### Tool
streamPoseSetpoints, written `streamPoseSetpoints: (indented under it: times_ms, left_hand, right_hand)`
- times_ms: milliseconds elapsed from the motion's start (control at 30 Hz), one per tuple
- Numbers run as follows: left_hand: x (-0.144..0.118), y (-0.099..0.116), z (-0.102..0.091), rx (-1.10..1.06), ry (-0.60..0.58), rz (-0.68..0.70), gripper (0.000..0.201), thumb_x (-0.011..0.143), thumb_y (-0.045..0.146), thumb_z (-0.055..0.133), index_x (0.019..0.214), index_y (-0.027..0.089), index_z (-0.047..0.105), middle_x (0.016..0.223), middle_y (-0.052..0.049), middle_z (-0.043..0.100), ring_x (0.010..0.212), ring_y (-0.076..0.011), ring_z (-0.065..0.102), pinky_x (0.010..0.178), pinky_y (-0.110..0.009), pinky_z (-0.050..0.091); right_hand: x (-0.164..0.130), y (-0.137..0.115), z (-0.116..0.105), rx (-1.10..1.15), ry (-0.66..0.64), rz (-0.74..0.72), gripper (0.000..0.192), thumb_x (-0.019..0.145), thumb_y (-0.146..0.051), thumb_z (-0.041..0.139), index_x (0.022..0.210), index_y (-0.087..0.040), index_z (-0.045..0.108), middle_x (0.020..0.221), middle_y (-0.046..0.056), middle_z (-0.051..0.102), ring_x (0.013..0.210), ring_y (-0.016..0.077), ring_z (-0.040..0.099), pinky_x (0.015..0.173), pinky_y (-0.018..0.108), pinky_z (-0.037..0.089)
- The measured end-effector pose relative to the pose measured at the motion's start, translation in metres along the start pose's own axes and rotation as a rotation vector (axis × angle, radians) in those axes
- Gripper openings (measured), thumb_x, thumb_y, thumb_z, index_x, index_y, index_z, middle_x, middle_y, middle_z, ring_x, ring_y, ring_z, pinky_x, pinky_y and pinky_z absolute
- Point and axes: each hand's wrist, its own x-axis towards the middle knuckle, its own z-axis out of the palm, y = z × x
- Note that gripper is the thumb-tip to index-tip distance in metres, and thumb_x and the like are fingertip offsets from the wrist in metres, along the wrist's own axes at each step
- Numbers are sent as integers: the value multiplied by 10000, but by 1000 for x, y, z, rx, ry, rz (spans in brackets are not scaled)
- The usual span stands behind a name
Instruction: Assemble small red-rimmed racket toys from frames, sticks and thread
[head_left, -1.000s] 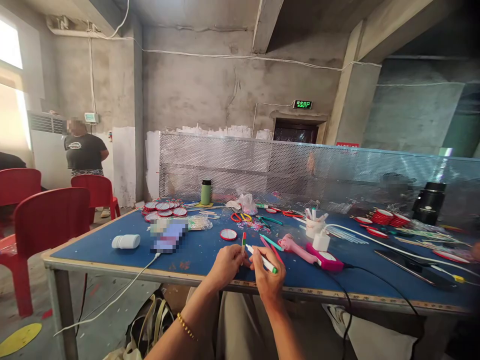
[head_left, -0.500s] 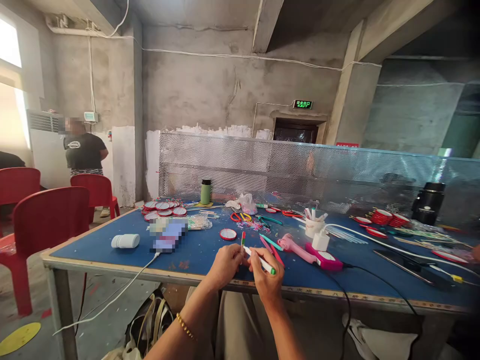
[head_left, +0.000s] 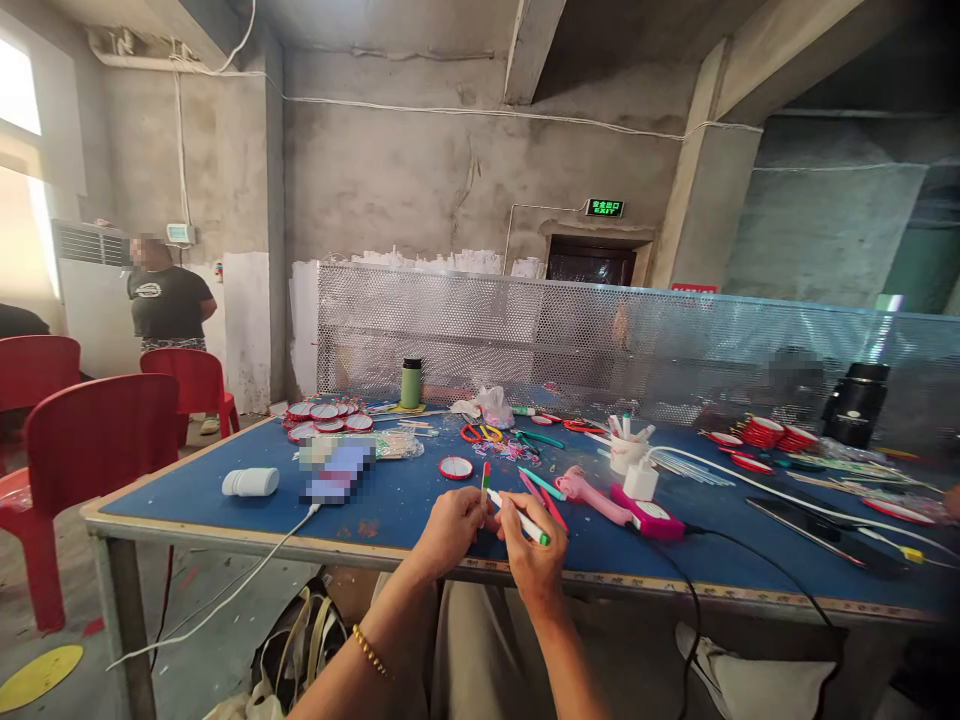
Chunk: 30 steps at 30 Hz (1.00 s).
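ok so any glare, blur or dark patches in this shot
Head view: the window at far left is blown out white; the perforated panel catches streaky glare at right; the upper right corner is dark; pixelation masks the phone at left; both hands look fairly clear.

The green sign above the doorway reads "安全出口" and "EXIT", while marks on the red sign, dark shirt, black flask and table edge are too small to read.
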Motion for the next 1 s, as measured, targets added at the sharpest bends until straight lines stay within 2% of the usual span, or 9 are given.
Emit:
streamPoseSetpoints:
  times_ms: [467,1000]
  left_hand:
    - [0,2,0,3,6,4,252,847,296,448,620,191,477,510,49,487,491,-102,435,532,-212,314]
    - [0,4,0,-13,-3,-14,267,854,330,446,632,193,498,517,37,512,489,-105,447,520,-208,326]
  right_hand:
    - [0,1,0,14,-56,5,211,953,-288,554,793,-192,652,650,10,659,565,151,622,559,244,496]
    - [0,1,1,6,-53,13,228,965,-310,538,801,-199,652,652,13,654,568,157,618,556,254,502]
